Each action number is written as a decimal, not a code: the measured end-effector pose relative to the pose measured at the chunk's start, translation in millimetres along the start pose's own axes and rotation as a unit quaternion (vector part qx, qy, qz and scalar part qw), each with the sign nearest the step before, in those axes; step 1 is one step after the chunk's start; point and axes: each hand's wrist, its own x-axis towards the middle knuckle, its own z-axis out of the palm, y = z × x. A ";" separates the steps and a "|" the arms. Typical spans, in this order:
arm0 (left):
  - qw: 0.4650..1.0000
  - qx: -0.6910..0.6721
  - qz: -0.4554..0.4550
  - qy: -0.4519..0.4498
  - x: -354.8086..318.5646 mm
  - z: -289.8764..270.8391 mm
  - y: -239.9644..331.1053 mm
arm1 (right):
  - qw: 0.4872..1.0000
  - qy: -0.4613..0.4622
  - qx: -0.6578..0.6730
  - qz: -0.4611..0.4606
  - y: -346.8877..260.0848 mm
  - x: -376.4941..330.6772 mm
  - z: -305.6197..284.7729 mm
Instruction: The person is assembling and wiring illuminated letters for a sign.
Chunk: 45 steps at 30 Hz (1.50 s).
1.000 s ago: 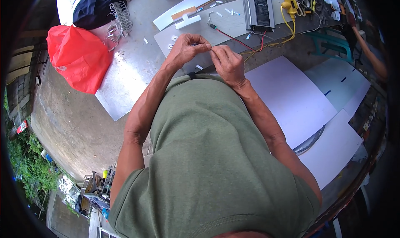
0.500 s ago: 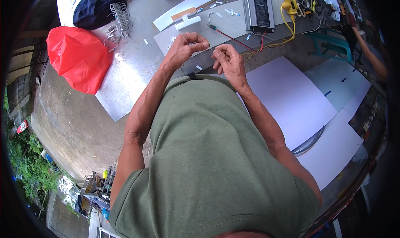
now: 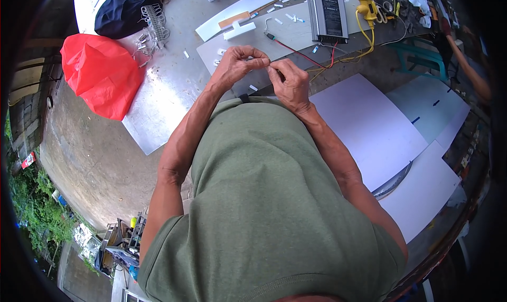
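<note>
Over the table's near edge, my left hand is closed in a pinch, thumb against fingers. My right hand is pinched too, and its fingertips meet those of the left. Whatever lies between them is too small to make out. Just beyond the left hand is a white T-shaped block. Several small white pieces are scattered past it, and another small white piece lies close below the hands. A red wire runs from a green-tipped clip to a silver and black power unit.
A red plastic bag hangs over the table's left corner, near a bunch of strung white modules and a dark cloth. At right are a yellow socket with cable, large white sheets, a teal stool and another person's arm.
My right hand has moved slightly up and left and its fingers have closed, so its fingertips now meet the left hand's. The left hand stays pinched, almost in place.
</note>
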 end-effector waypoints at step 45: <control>1.000 0.006 -0.009 -0.009 -4.2 -15.2 -3.1 | 0.983 -0.070 -0.013 -0.169 17.6 34.9 -14.1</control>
